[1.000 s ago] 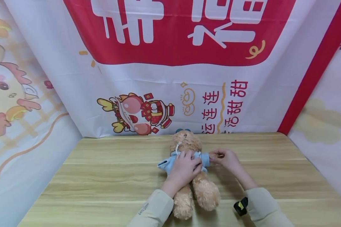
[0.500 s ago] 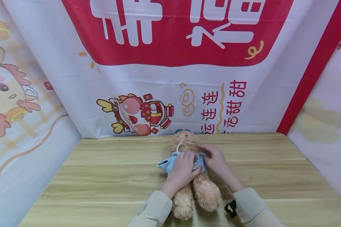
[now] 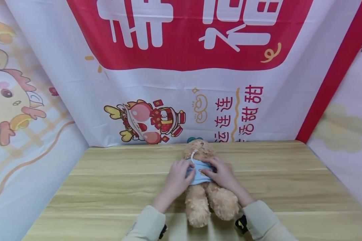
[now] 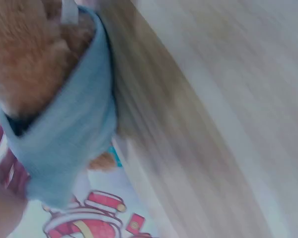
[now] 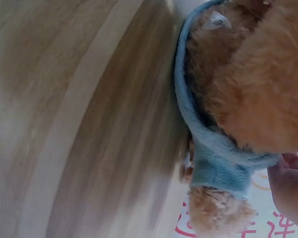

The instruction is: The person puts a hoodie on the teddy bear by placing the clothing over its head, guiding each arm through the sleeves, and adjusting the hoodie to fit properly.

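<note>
A light-brown teddy bear (image 3: 197, 207) lies on its back on the table, legs toward me, in a light-blue shirt (image 3: 200, 175). My left hand (image 3: 176, 177) curves round the shirt's left side, thumb over its front. The right hand (image 3: 224, 174) lies on the opposite side, holding the cloth with fingers up near the bear's neck and thumb on the chest. In the right wrist view, one furry paw (image 5: 221, 210) sticks out of a blue sleeve (image 5: 221, 171). The left wrist view is blurred and shows shirt cloth (image 4: 74, 129) spread beside the fur.
The wood-grain table (image 3: 123, 190) runs back to a white and red printed backdrop (image 3: 181, 50), near which the bear's head lies. Printed cloths hang at the left (image 3: 27, 157) and right (image 3: 347, 160). A white cord (image 3: 193, 155) lies at the bear's neck.
My right hand has left the bear's paw and come in onto the shirt. The left hand has shifted from the chest to the left side. The bear has moved slightly right.
</note>
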The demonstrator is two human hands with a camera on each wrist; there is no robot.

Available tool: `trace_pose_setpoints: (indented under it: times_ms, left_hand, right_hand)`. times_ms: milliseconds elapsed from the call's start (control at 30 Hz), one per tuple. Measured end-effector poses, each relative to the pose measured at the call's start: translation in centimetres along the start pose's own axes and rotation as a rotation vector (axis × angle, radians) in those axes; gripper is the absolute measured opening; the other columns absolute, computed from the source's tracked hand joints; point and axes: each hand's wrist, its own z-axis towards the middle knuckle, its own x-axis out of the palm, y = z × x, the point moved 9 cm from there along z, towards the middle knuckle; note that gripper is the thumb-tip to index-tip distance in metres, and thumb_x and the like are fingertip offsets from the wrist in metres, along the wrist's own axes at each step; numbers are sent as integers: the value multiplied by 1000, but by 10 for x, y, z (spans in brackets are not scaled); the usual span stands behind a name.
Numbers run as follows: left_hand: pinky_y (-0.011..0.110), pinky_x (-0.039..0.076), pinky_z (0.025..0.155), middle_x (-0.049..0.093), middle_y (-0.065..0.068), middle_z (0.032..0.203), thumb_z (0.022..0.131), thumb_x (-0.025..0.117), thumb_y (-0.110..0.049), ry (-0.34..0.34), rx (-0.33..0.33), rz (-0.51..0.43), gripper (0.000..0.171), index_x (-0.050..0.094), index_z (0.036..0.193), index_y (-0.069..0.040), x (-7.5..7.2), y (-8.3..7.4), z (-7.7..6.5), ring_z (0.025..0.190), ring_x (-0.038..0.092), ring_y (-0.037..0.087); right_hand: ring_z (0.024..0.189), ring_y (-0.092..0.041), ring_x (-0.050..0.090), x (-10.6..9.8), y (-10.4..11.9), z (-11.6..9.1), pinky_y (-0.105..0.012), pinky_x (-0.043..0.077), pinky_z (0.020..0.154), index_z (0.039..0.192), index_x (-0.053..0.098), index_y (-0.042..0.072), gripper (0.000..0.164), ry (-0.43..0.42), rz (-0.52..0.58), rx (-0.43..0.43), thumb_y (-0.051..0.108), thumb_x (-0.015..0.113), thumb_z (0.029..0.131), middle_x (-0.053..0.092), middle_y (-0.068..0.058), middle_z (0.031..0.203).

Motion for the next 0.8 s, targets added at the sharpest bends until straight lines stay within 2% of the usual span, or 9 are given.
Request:
trace_pose_setpoints:
  times_ms: [100, 167, 267, 400, 533, 667, 800]
  left_hand:
    - [45, 44, 92, 62, 12, 103, 90, 63, -20, -100, -152, 19, 21, 61, 104, -5, -13, 22, -3, 102, 54, 30]
    - [47, 43, 94, 62, 15, 106, 90, 62, -22, -119, -249, -12, 27, 60, 109, -2, -18, 35, -5, 104, 54, 33]
    - [44, 47, 90, 62, 15, 106, 92, 62, -27, -83, -368, -79, 30, 58, 109, -2, -16, 51, -8, 101, 57, 30]
    - [37, 51, 74, 63, 12, 94, 93, 61, -31, -16, -455, -159, 28, 55, 100, -5, -8, 64, -12, 84, 59, 22]
    - [32, 49, 69, 62, 9, 89, 92, 62, -31, -13, -461, -202, 25, 54, 96, -8, -6, 68, -14, 78, 57, 19]
    - [31, 49, 72, 60, 8, 91, 90, 66, -27, -72, -383, -190, 22, 56, 95, -8, -14, 62, -11, 82, 56, 18]
    - [34, 49, 73, 61, 8, 89, 88, 67, -27, -75, -275, -74, 20, 65, 89, -7, -21, 53, -8, 82, 57, 19]
  right_hand:
    - [112, -34, 59, -2, 8, 0, -49, 49, 94, 119, 65, 5, 37, 1, -62, -64, 13, 72, 83, 64, -15, 120]
    - [112, -33, 59, -3, 16, 0, -49, 49, 94, 118, 67, 6, 36, 8, -116, -129, 11, 72, 83, 65, -13, 121]
    - [114, -33, 60, 2, 26, -1, -47, 50, 95, 117, 67, 6, 32, 83, -145, -221, 5, 67, 85, 66, -13, 121]
    - [119, -34, 58, 13, 29, -4, -44, 51, 94, 122, 65, 5, 32, 214, -81, -222, 3, 57, 91, 64, -14, 124]
    - [111, -30, 60, 18, 29, -5, -40, 53, 88, 123, 65, 12, 32, 229, -84, -208, 20, 62, 92, 62, -12, 122]
    - [102, -21, 59, 21, 31, -5, -35, 51, 84, 117, 69, 17, 32, 221, -122, -196, 30, 67, 88, 59, -6, 114]
    - [101, -21, 60, 20, 29, -3, -36, 52, 83, 103, 73, 16, 18, 194, -101, -150, 25, 65, 90, 60, -6, 110]
